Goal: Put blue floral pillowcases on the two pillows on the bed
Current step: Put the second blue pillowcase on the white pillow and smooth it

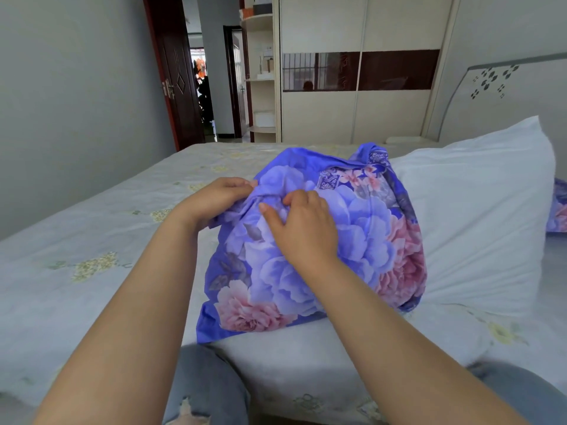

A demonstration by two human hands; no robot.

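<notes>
Fingers of both my left hand [219, 194] and right hand [302, 225] were curled, pinching bunched blue floral cotton pillowcase [352, 240] over white pillow [478, 216].

The pillowcase [322, 240] is smooth, faintly glossy printed cloth; the pillow [478, 216] beside it matt white cloth, finely creased.

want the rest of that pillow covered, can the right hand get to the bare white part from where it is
Probably yes: the right hand rests on the pillowcase, and the white pillow lies uncovered just beyond with nothing between.
</notes>
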